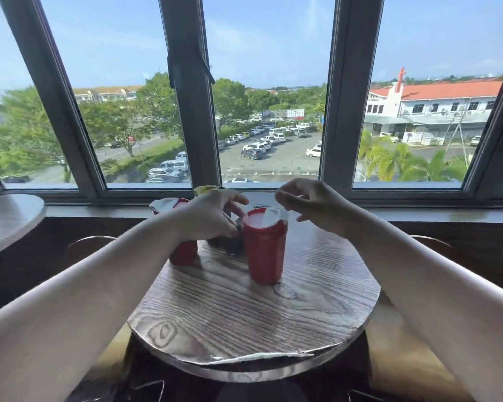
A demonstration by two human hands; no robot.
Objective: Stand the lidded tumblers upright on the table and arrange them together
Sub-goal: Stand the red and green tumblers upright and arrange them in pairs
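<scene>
Left hand (215, 216): poised over a dark object (230, 245), thumb down along its side, fingers reaching forward. The frame is blurred, so I cannot tell whether it grips. Right hand (311, 204): in the air, fingers loosely curled, holding nothing.

Just below and between the two hands, the near red tumbler (264, 253) stands upright with its white lid on, right beside the dark object. The second red tumbler (182, 251) stands upright under the left wrist, lidded and partly hidden.

A yellow item (203, 189) shows beyond the left knuckles. All sit on a round wood-grain table (244, 314) by the window (186, 82).
</scene>
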